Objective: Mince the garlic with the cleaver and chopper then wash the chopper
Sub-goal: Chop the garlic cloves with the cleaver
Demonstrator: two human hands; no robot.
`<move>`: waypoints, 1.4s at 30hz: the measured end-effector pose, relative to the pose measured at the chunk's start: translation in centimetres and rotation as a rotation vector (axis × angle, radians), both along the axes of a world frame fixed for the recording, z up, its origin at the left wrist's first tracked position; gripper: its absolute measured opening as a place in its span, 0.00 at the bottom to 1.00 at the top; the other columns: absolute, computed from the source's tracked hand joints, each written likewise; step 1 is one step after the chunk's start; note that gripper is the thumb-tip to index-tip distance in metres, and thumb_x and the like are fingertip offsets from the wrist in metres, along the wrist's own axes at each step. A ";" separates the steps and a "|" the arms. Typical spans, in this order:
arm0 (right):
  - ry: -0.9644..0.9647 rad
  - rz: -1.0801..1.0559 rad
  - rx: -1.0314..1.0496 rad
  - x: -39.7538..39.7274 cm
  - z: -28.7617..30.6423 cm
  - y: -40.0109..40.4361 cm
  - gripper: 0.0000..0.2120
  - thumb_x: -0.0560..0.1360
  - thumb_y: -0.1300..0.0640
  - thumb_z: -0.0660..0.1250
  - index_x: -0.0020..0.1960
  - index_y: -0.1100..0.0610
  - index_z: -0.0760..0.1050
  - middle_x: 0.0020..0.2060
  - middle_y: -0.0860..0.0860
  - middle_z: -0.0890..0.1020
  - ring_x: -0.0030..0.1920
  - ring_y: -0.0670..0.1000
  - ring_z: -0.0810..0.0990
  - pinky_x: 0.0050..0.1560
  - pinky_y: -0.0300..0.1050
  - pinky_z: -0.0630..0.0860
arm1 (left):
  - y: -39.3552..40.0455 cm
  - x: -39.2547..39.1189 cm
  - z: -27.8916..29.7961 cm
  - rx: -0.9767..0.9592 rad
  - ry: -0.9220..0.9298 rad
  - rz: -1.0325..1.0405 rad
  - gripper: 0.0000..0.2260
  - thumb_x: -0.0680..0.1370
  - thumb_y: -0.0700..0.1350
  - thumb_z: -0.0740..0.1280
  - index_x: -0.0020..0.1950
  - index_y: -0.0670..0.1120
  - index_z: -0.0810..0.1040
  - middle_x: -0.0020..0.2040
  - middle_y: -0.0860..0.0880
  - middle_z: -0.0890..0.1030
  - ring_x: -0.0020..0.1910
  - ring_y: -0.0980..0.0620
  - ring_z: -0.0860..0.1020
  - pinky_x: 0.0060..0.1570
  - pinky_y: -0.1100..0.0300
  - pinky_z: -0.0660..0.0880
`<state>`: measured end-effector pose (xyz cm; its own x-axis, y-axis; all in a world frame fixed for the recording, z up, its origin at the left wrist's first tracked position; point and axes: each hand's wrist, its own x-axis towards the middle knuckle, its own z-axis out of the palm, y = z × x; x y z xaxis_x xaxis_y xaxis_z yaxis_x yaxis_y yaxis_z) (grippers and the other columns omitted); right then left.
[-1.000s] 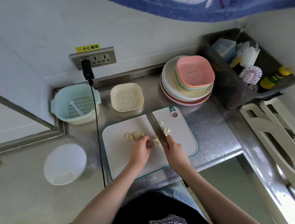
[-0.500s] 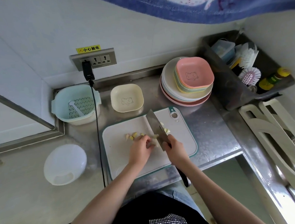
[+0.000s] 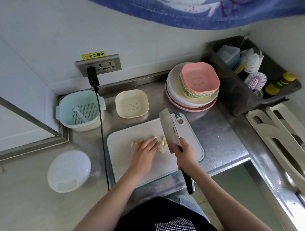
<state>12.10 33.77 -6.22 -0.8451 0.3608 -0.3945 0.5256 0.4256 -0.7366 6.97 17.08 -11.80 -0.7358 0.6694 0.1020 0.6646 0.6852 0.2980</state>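
White domed lid [image 3: 69,170] sitting at 9 o'clock of cutting board [image 3: 125,162]; pale blue strainer basket [image 3: 80,110] at 11 o'clock; cream bear dish [image 3: 132,103] at 12. Left hand [image 3: 146,149] lying flat on board, fingers released, covering part of garlic pieces [image 3: 162,143]. Right hand [image 3: 185,153] clenching cleaver [image 3: 170,130] handle, blade tilting, flat showing, just right of garlic. Stacked plates [image 3: 193,103] sitting at 1 o'clock.
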 end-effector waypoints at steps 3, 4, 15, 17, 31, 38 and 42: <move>0.047 -0.008 0.110 0.2 0.1 0.4 0.10 0.80 0.57 0.55 0.41 0.56 0.61 0.30 0.52 0.71 0.28 0.53 0.69 0.24 0.45 0.67 | 0.4 0.0 0.6 0.105 -0.006 0.099 0.22 0.69 0.37 0.55 0.57 0.42 0.82 0.60 0.47 0.81 0.63 0.49 0.74 0.55 0.49 0.78; 0.067 0.013 0.222 0.4 0.2 0.6 0.09 0.81 0.57 0.55 0.42 0.56 0.61 0.30 0.52 0.72 0.28 0.54 0.69 0.26 0.45 0.65 | 0.7 -0.1 1.0 0.159 0.009 0.144 0.20 0.69 0.35 0.58 0.57 0.42 0.81 0.59 0.47 0.81 0.62 0.47 0.76 0.55 0.50 0.77; -0.064 0.336 0.978 0.8 0.5 1.3 0.13 0.76 0.59 0.62 0.59 0.55 0.64 0.52 0.50 0.77 0.50 0.54 0.78 0.48 0.47 0.71 | 3.8 -0.4 4.0 0.161 0.253 -0.087 0.15 0.74 0.50 0.60 0.56 0.47 0.79 0.58 0.50 0.79 0.60 0.46 0.72 0.64 0.46 0.61; -0.056 0.342 0.972 1.0 0.5 1.1 0.13 0.77 0.59 0.61 0.59 0.55 0.63 0.52 0.50 0.76 0.51 0.54 0.78 0.49 0.46 0.70 | 4.1 -0.2 3.6 0.079 0.171 -0.118 0.16 0.75 0.54 0.58 0.53 0.49 0.80 0.55 0.53 0.80 0.58 0.49 0.74 0.66 0.45 0.59; -0.057 0.391 0.986 2.1 -0.3 1.3 0.29 0.61 0.61 0.77 0.48 0.55 0.59 0.38 0.50 0.78 0.35 0.53 0.80 0.35 0.46 0.73 | 5.7 -1.6 3.4 0.140 -0.079 -0.285 0.17 0.76 0.49 0.56 0.51 0.42 0.81 0.53 0.46 0.81 0.55 0.46 0.78 0.59 0.54 0.72; -0.072 0.223 0.922 2.4 -0.3 2.7 0.11 0.73 0.60 0.67 0.52 0.56 0.67 0.44 0.51 0.79 0.43 0.56 0.80 0.40 0.48 0.72 | 4.9 -3.5 4.0 0.186 -0.150 0.110 0.25 0.81 0.50 0.47 0.69 0.39 0.71 0.69 0.43 0.72 0.70 0.45 0.67 0.73 0.52 0.59; 0.018 0.002 0.591 2.6 -0.8 5.4 0.09 0.77 0.56 0.64 0.51 0.54 0.64 0.42 0.51 0.78 0.37 0.57 0.77 0.34 0.49 0.75 | 1.9 -2.7 3.2 0.373 -0.041 0.347 0.19 0.79 0.44 0.53 0.61 0.36 0.75 0.59 0.40 0.77 0.59 0.41 0.75 0.60 0.46 0.73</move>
